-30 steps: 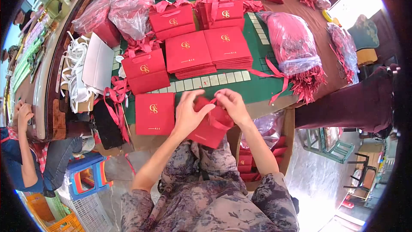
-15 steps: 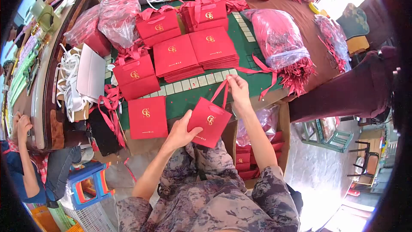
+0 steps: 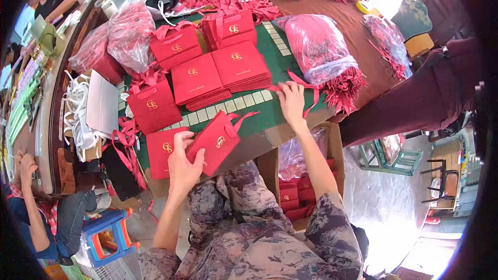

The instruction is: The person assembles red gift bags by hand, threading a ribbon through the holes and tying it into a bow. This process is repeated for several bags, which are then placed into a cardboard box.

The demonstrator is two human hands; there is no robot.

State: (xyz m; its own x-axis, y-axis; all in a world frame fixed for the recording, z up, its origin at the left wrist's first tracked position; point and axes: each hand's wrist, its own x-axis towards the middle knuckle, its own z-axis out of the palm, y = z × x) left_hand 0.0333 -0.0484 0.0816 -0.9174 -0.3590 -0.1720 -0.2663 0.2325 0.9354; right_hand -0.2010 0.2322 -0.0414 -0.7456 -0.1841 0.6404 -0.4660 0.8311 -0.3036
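Green table mat, printed with cream rectangles, is lying under the paired stack of flat red bags (landmark). Brown cloth is covering the table beyond and right of the stack. Grey floor is showing nearer the wearer; a carton is standing there, right of the stack, holding more bags. Left hand: fingers pinching the lower left part of a ribbon-handled red gift bag, which is tilting just nearside of the stack. Right hand: fingers partly curling at a red ribbon, right of the stack; grip cannot be told. Bag fronts are bearing a gold monogram, apparently "GS"; smaller print is staying unreadable.
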